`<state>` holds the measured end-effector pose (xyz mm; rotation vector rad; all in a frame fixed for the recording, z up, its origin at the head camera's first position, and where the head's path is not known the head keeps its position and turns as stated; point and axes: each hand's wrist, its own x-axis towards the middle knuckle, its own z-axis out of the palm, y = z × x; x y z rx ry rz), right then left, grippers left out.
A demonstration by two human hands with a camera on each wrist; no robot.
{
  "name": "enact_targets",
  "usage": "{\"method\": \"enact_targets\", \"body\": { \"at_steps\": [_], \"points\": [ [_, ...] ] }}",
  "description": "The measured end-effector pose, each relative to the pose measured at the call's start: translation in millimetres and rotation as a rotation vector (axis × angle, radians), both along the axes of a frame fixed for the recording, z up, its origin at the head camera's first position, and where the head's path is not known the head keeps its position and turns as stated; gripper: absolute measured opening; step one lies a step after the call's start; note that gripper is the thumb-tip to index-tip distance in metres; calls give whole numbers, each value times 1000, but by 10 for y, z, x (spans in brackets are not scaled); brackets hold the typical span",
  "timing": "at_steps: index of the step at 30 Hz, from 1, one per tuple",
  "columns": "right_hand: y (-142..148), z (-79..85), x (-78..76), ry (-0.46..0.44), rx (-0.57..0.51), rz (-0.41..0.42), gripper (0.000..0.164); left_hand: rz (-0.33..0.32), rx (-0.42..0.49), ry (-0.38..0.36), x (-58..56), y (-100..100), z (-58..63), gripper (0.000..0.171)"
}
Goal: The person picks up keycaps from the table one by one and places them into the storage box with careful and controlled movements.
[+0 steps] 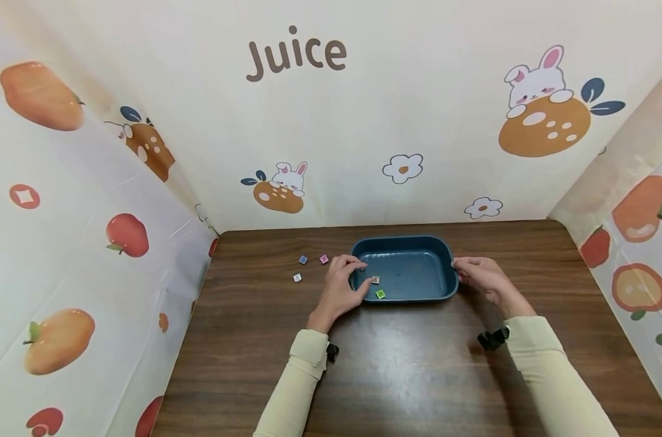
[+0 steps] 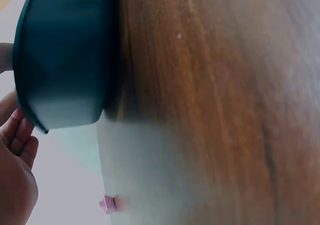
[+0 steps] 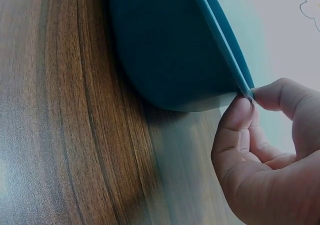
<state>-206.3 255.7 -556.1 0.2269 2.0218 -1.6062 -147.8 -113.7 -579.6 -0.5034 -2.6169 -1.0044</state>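
Note:
A dark blue rectangular tray (image 1: 413,298) sits on the table. My right hand (image 1: 481,276) pinches its right rim between thumb and fingers; the right wrist view shows this hand (image 3: 265,155) at the rim close up. Over the left end reaches my left hand (image 1: 339,288), its thumb and index finger spread apart above the inside. Inside the tray near these fingers lie a small green block (image 1: 380,294) and a small beige block (image 1: 375,280). Another small dark piece (image 1: 362,267) shows by the index fingertip, partly hidden. In the left wrist view the palm and fingertips are partly cut off.
Left of the tray on the brown wooden table (image 1: 243,340) lie a small blue block (image 1: 303,260), a pink block (image 1: 324,259) and a white block (image 1: 297,278). A printed cloth (image 1: 364,109) hangs behind the table and along both sides.

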Motion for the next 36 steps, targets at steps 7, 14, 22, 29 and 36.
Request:
{"method": "enact_targets", "body": {
  "at_steps": [7,14,22,29,36],
  "points": [
    [-15,13,28,2,-1,2,60,94,50,14,40,-251,30,32],
    [11,0,30,0,7,-3,58,139,57,1,105,-468,-4,32],
    [2,-17,4,-10,-15,-9,52,190,59,-2,171,-600,-65,32],
    [-21,13,5,-22,23,-7,58,248,61,-24,191,-705,-113,33],
    [-28,20,12,-19,20,-7,59,336,49,-15,198,-837,-154,32]
  ]
}}
